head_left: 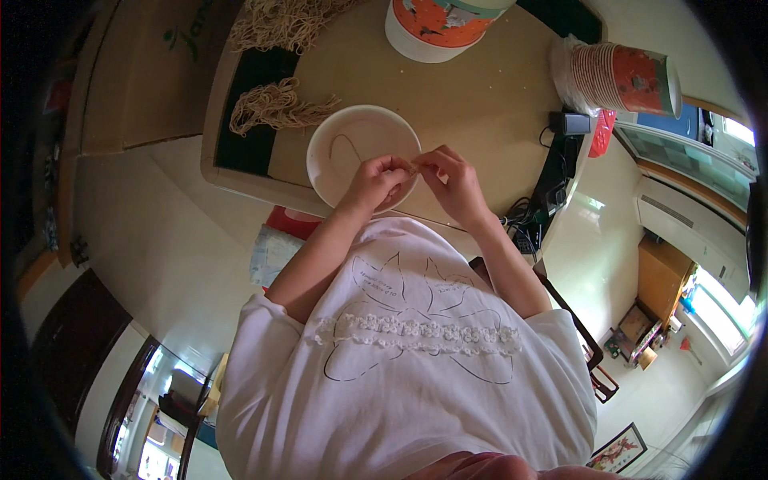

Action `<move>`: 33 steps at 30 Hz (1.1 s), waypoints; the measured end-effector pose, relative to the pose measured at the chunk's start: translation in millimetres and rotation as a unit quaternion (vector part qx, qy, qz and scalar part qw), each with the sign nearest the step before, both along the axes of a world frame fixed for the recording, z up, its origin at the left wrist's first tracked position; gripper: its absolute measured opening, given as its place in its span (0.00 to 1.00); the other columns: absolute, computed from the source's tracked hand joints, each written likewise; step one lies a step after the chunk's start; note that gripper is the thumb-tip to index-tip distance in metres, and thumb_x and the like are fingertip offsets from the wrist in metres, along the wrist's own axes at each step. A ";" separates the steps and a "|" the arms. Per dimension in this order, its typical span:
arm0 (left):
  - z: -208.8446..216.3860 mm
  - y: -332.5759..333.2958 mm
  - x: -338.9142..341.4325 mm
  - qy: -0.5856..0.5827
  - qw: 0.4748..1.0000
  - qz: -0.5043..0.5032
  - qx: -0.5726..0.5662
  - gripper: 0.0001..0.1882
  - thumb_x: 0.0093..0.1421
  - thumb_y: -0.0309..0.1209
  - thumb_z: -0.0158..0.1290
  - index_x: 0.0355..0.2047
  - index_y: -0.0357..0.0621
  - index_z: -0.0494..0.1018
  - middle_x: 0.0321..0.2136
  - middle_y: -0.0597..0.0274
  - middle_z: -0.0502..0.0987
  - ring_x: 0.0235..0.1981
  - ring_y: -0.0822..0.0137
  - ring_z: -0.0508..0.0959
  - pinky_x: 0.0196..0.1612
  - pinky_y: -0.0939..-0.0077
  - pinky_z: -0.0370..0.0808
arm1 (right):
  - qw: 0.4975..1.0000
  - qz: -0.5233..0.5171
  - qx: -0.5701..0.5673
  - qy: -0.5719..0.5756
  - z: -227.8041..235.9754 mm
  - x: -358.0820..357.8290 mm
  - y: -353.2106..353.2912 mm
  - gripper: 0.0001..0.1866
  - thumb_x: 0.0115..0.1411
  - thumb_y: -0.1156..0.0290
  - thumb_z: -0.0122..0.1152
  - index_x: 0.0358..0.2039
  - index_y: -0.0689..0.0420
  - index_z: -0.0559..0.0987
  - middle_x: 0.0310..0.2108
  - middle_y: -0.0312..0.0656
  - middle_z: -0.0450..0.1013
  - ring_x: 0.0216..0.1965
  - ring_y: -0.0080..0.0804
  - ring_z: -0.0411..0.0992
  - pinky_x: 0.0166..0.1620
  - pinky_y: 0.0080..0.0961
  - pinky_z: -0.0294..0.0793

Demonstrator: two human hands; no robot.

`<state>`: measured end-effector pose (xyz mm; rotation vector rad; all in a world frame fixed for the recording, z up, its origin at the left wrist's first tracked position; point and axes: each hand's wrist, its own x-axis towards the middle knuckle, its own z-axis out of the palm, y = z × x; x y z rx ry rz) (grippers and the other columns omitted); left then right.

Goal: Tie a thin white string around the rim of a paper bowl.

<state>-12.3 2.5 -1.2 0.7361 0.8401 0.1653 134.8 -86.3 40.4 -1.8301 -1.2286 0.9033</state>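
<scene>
Just above the right rim of a white round bowl (318,152), both of my hands are close together with their fingertips almost meeting. My left hand (374,182) is closed in a pinch, and a thin tan string (349,142) curves from it into the bowl. My right hand (454,186) pinches too, at a small tan bit between the two sets of fingertips that looks like part of the string; its exact form is too small to make out. A loose bundle of tan strings (276,108) lies on the table left of the bowl.
A larger heap of tan strings (284,24) lies at the far left. An orange-and-white paper bucket (432,32) stands at the back. Right of it lies a stack of paper tubs (628,76) in plastic. A black power adapter (570,123) and cables (520,216) line the right edge.
</scene>
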 end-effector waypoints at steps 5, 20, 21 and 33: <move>9.0 2.8 0.3 0.019 0.996 -0.013 -0.087 0.04 0.55 0.25 0.52 0.32 0.42 0.74 0.18 0.74 0.68 0.16 0.84 0.62 0.18 0.90 0.54 | 0.998 -0.009 0.022 -0.052 14.3 -0.9 -2.8 0.05 0.52 0.79 0.61 0.31 0.58 0.78 0.30 0.39 0.73 0.32 0.30 0.73 0.35 0.23 0.73; -2.2 0.7 -1.1 0.052 0.995 -0.043 0.068 0.05 0.58 0.29 0.54 0.31 0.42 0.77 0.20 0.75 0.71 0.19 0.83 0.65 0.21 0.89 0.59 | 0.999 -0.012 0.018 0.025 9.8 -2.9 9.3 0.07 0.54 0.80 0.57 0.33 0.58 0.79 0.29 0.38 0.72 0.29 0.28 0.71 0.31 0.21 0.70; -3.6 0.2 -1.3 0.054 0.995 -0.044 0.069 0.05 0.58 0.29 0.54 0.31 0.42 0.77 0.20 0.75 0.71 0.19 0.83 0.65 0.21 0.89 0.59 | 0.999 -0.013 0.019 0.027 9.4 -2.1 12.3 0.07 0.54 0.80 0.57 0.33 0.58 0.79 0.29 0.38 0.72 0.29 0.28 0.71 0.31 0.21 0.70; -0.7 0.4 -0.9 0.021 0.999 -0.012 0.021 0.05 0.58 0.28 0.53 0.32 0.40 0.76 0.20 0.73 0.72 0.19 0.83 0.65 0.21 0.89 0.59 | 0.998 0.002 -0.006 -0.066 16.5 -0.7 4.4 0.07 0.52 0.75 0.61 0.34 0.57 0.79 0.30 0.43 0.72 0.29 0.35 0.73 0.32 0.29 0.74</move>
